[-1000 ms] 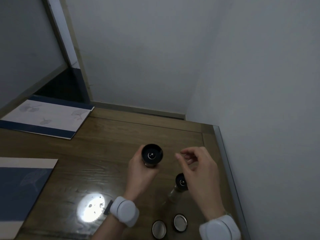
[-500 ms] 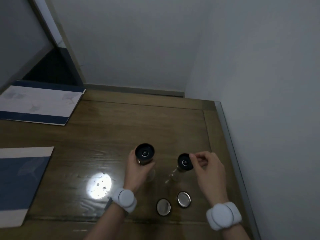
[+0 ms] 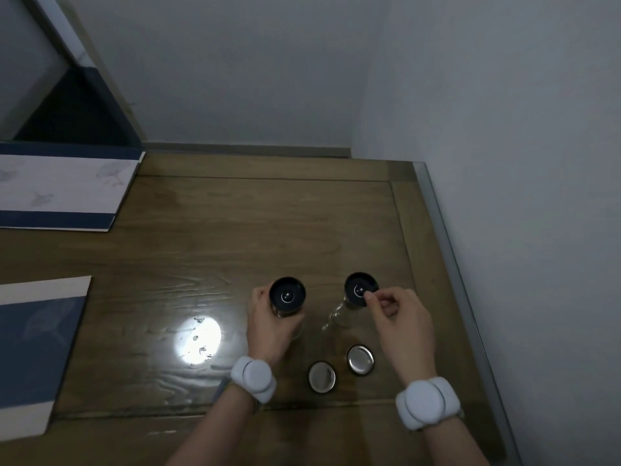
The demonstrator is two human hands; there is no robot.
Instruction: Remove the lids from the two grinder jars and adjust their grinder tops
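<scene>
Wooden table [image 3: 235, 230] tucked into a corner of plain grey-white walls, pretty dim, with one bright lamp reflection [image 3: 197, 341] glaring off the varnish.

Taking the left grinder jar [image 3: 287, 297] as the landmark: it stands upright, black grinder top facing up with a small shiny centre, glass body below mostly hidden. The left hand [image 3: 268, 327] is wrapped around that body from the near-left side, fingers closed on it. Just to the right of it stands the right grinder jar [image 3: 360, 290], also upright, same black top, clear glass underneath. The right hand [image 3: 400, 321] comes in from the near-right, fingers curled narrow, thumb and forefinger pinched at the right edge of that top. Can't tell for sure how firm the grip is.

Nearer the camera than the left jar and a bit right of it, two round lids lie flat on the wood, apart from each other: left lid [image 3: 321, 377] and right lid [image 3: 360, 359], shiny insides up.

Both wrists wear white bands [image 3: 254, 373]. Far left of the left jar, two blue-and-white placemats [image 3: 60, 190] lie flat.
</scene>
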